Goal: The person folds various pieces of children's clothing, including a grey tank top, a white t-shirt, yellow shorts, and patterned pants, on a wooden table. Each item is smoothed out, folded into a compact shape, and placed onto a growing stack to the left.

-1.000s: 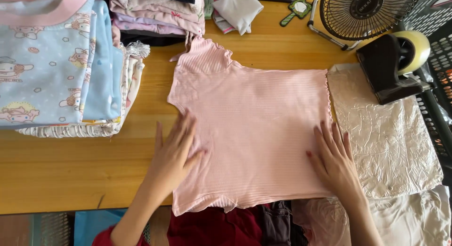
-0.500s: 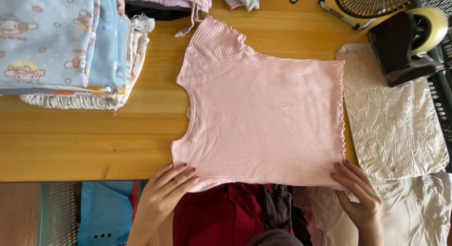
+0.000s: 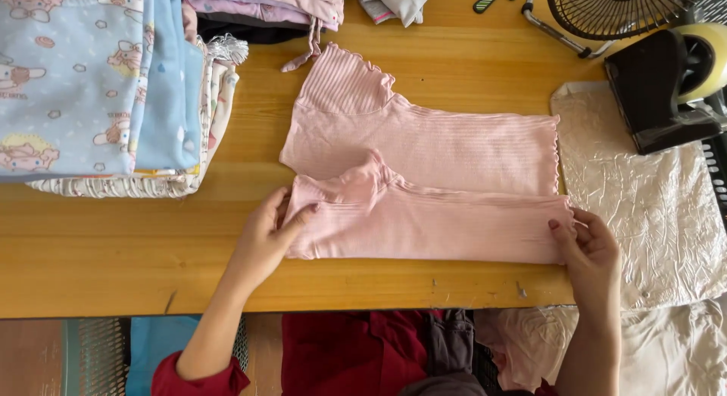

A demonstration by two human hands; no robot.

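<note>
At the far left of the table [image 3: 98, 260] we see a stack of folded clothes [image 3: 98, 85], its top piece pale blue with cartoon prints, with cream printed pieces under it at the stack's near and right edges. Moving right, our left hand [image 3: 265, 241] rests at the left end of the pink ribbed top [image 3: 424, 176], thumb and fingers [image 3: 299, 214] pinching the sleeve edge of the folded-over layer. The top lies in the middle of the table, its long axis running left to right, and its near half is doubled over so that a narrow band lies across the lower part while the back layer still shows beyond it, nearer the far edge. Above it, at the table's far edge, lies another pile of folded garments [image 3: 265, 6] in pinks and lilac. Our right hand [image 3: 591, 248] is at the right end of the folded band, fingers closed on the frilled hem corner. So the garment stretches between the two hands, each gripping one end, neither nearer than the other; the free back layer lies away from us, beyond both sets of fingers. Further right sits a crinkled cream cloth [image 3: 644, 191], touching the pink top's hem, then a black tape dispenser [image 3: 666, 85], with a fan [image 3: 628, 10] behind it.
</note>
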